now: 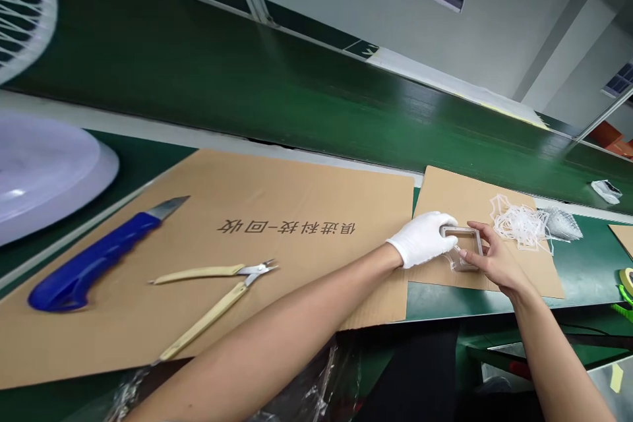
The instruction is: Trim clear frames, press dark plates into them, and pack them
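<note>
My left hand (422, 239), in a white glove, grips the left side of a small clear plastic frame (465, 231). The bare right hand (494, 259) pinches the frame's right side, thumb at the front and fingers behind. Both hands hold it over the smaller cardboard sheet (455, 191). A thin clear strip hangs near the frame's lower left; whether it is joined to the frame I cannot tell. To the right of my hands lies a tangled heap of white plastic strips (521, 223). Pale-handled nippers (242, 280) rest with spread handles on the larger cardboard sheet (306, 198).
A blue-handled knife (99, 257) lies on the cardboard at left, blade pointing away. Behind it are a lilac round base (49, 171) and a white fan guard (30, 6). Clear crumpled plastic (564, 224), tape (627, 280) and green-handled scissors (624, 303) are at right.
</note>
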`<state>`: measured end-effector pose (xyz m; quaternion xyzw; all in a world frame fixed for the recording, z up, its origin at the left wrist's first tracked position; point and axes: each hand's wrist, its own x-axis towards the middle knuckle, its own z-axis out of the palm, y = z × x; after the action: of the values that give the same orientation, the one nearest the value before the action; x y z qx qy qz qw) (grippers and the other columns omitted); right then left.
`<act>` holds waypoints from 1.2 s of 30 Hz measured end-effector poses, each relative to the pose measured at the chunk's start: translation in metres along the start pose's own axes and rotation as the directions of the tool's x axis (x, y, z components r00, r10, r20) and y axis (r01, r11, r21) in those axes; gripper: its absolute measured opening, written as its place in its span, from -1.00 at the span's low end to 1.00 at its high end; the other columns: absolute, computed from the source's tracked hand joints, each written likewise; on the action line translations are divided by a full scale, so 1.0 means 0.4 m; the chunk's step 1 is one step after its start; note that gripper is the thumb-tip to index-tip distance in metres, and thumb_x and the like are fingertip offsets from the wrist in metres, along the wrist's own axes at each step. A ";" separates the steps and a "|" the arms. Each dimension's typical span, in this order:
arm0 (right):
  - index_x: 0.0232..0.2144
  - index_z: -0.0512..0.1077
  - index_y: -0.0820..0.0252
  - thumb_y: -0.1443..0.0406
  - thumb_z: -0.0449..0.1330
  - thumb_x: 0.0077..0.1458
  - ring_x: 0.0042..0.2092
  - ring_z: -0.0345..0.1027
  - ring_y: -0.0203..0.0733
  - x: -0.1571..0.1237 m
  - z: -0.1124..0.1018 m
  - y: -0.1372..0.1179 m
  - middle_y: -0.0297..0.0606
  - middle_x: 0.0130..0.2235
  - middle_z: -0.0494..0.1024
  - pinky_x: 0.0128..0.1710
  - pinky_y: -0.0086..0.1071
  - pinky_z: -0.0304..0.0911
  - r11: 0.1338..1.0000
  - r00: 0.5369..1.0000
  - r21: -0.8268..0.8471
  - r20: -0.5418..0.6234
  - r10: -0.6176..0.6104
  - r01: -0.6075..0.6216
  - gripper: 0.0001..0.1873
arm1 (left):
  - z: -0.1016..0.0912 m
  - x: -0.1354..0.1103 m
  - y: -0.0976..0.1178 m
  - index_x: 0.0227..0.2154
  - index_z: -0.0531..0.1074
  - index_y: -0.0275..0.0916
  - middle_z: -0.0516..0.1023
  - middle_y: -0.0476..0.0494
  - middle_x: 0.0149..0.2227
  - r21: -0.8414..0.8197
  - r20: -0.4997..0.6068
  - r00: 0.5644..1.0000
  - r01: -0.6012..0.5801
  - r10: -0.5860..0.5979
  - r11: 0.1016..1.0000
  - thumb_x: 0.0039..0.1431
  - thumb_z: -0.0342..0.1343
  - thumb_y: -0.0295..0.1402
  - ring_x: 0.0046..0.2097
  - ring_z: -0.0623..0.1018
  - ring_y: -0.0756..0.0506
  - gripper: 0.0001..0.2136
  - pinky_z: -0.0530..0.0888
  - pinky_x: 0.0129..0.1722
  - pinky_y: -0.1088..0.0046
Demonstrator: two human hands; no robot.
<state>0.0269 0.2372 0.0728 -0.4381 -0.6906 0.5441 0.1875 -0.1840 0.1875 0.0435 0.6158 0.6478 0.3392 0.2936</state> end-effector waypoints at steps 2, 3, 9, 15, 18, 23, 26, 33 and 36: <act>0.24 0.39 0.05 -0.01 0.49 -0.02 0.20 0.43 0.07 0.001 -0.006 0.015 -0.07 0.29 0.44 0.14 -0.09 0.42 1.000 0.997 0.017 -0.073 -0.016 0.017 -0.18 | 0.005 0.002 -0.007 -0.03 0.62 -0.15 0.68 -0.11 -0.07 -0.026 -0.014 1.000 -0.004 0.004 1.000 0.16 0.18 -0.21 -0.11 0.64 -0.18 -0.67 0.51 -0.10 0.33; 0.21 0.43 0.06 -0.02 0.48 -0.01 0.22 0.41 0.06 0.002 -0.011 0.025 -0.08 0.28 0.46 0.15 -0.11 0.40 0.999 0.992 0.033 -0.122 -0.013 0.018 -0.23 | 0.006 0.004 -0.011 -0.03 0.62 -0.15 0.68 -0.11 -0.05 -0.048 -0.023 1.000 -0.005 0.004 0.999 0.19 0.18 -0.18 -0.08 0.64 -0.18 -0.66 0.51 -0.06 0.33; -0.07 0.53 0.16 -0.04 0.42 0.02 -0.17 0.53 -0.06 0.014 -0.023 0.062 -0.13 -0.12 0.64 -0.26 -0.26 0.46 0.992 0.969 0.111 -0.231 0.087 -0.062 -0.46 | 0.012 0.013 -0.016 -0.18 0.64 -0.16 0.71 -0.09 -0.10 -0.085 -0.089 0.995 -0.052 0.044 0.995 0.29 0.06 -0.23 -0.06 0.65 -0.17 -0.74 0.52 0.00 0.35; -0.35 0.46 0.16 0.13 0.40 0.02 -0.44 0.37 -0.25 0.032 -0.010 0.054 -0.36 -0.47 0.47 -0.47 -0.40 0.33 0.976 0.939 0.160 -0.286 0.190 -0.149 -0.73 | 0.024 0.018 -0.023 -0.10 0.65 -0.17 0.71 -0.11 0.02 -0.095 -0.064 0.995 -0.079 0.073 0.992 0.28 0.02 -0.20 0.05 0.64 -0.23 -0.66 0.50 0.16 0.28; -0.41 0.43 0.16 0.18 0.40 0.02 -0.46 0.35 -0.26 0.033 -0.006 0.056 -0.37 -0.49 0.45 -0.48 -0.41 0.31 0.972 0.935 0.185 -0.297 0.193 -0.142 -0.76 | 0.025 0.021 -0.028 -0.08 0.64 -0.17 0.70 -0.11 0.04 -0.080 -0.032 0.997 -0.070 0.067 0.994 0.27 0.00 -0.15 0.06 0.64 -0.24 -0.63 0.50 0.18 0.26; -0.26 0.49 0.16 0.05 0.36 0.15 -0.35 0.42 -0.23 -0.044 -0.019 0.075 -0.32 -0.35 0.52 -0.38 -0.39 0.34 0.983 0.930 0.183 -0.356 0.091 -0.026 -0.69 | 0.024 0.025 -0.034 -0.06 0.62 -0.14 0.67 -0.11 0.11 -0.058 -0.085 0.996 -0.021 0.016 0.998 0.28 0.00 -0.02 0.16 0.59 -0.28 -0.58 0.47 0.22 0.21; -0.19 0.52 0.15 -0.05 0.35 0.16 -0.25 0.46 -0.19 -0.174 -0.039 0.112 -0.27 -0.23 0.56 -0.28 -0.36 0.37 0.983 0.920 0.175 -0.391 0.017 0.056 -0.59 | 0.012 0.014 -0.033 -0.05 0.60 -0.15 0.65 -0.14 0.13 -0.022 -0.229 0.973 -0.008 0.002 1.000 0.30 -0.03 -0.03 0.18 0.58 -0.28 -0.58 0.46 0.24 0.18; -0.09 0.55 0.13 -0.16 0.32 0.21 -0.24 0.44 -0.16 -0.572 -0.025 0.326 -0.19 -0.20 0.59 -0.24 -0.30 0.36 0.960 0.891 0.280 -0.435 0.128 -0.001 -0.48 | -0.006 -0.044 0.145 -0.09 0.60 -0.15 0.68 -0.18 0.01 0.345 -0.200 0.869 -0.371 0.453 0.862 0.37 -0.03 -0.09 0.09 0.60 -0.28 -0.64 0.46 0.18 0.15; -0.15 0.58 0.15 -0.25 0.39 0.06 -0.27 0.47 -0.13 -0.661 0.009 0.425 -0.17 -0.25 0.60 -0.30 -0.31 0.37 0.919 0.853 0.392 -0.462 0.244 -0.050 -0.36 | 0.067 0.008 0.310 -0.13 0.63 -0.10 0.69 -0.14 -0.05 0.409 0.144 0.796 -0.588 0.587 0.698 0.41 -0.03 -0.11 0.02 0.62 -0.26 -0.66 0.49 0.08 0.19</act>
<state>0.2366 0.0253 -0.0264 -0.5740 -0.4680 0.5430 0.3957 -0.0886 0.1941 0.1272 0.8397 0.4754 0.2612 0.0263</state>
